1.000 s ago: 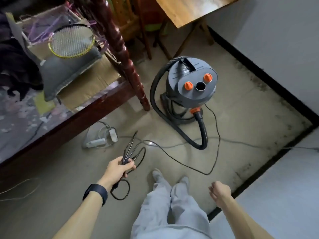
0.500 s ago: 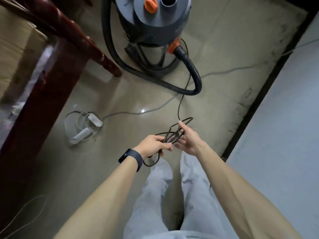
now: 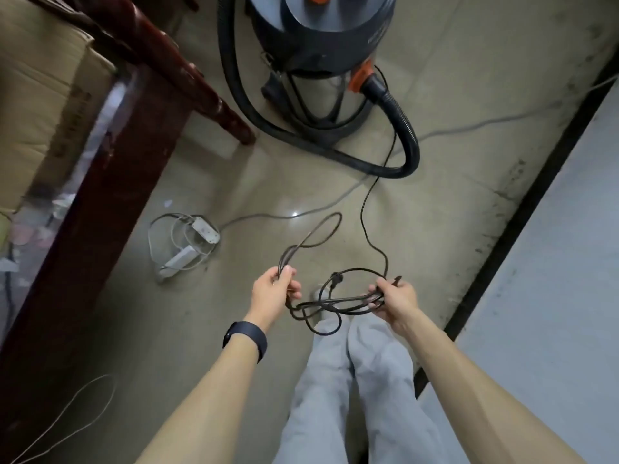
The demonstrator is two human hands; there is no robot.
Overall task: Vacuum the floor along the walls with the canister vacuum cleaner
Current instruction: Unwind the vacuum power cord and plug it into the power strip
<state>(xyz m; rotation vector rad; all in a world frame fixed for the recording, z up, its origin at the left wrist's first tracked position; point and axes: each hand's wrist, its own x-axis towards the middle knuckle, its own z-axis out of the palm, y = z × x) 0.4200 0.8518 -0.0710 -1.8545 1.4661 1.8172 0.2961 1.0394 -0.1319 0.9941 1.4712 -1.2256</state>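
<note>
- Closest in: both hands are clamped on the black power cord (image 3: 335, 301). The left hand (image 3: 273, 289) pinches a doubled loop that pokes up and away, and the right hand (image 3: 395, 298) has its fingers curled round the other end of the bundle. The hands are held apart, with the tangle sagging between them above the grey trouser legs (image 3: 351, 380).
- What looks like the plug (image 3: 336, 278) sits on top of the mess, nearer the right hand. I'd grab that end and feed it back through the loops — pulling both ways probably just tightens a knot.
- One strand runs from the right hand across the floor toward the vacuum. I'd leave it slack so the canister doesn't get tugged.
- The white power strip (image 3: 201, 231) lies on the floor to the left, beside the dark wooden bed frame (image 3: 110, 169), so it's an easy reach once the plug is free.
- Further out, the canister vacuum (image 3: 321, 38) stands by the bed leg with its hose (image 3: 402, 128) curled round the base. Lay the cord clear of that hose.
- The black skirting (image 3: 522, 212) on the right has grubby marks along it — that's the edge to run.
</note>
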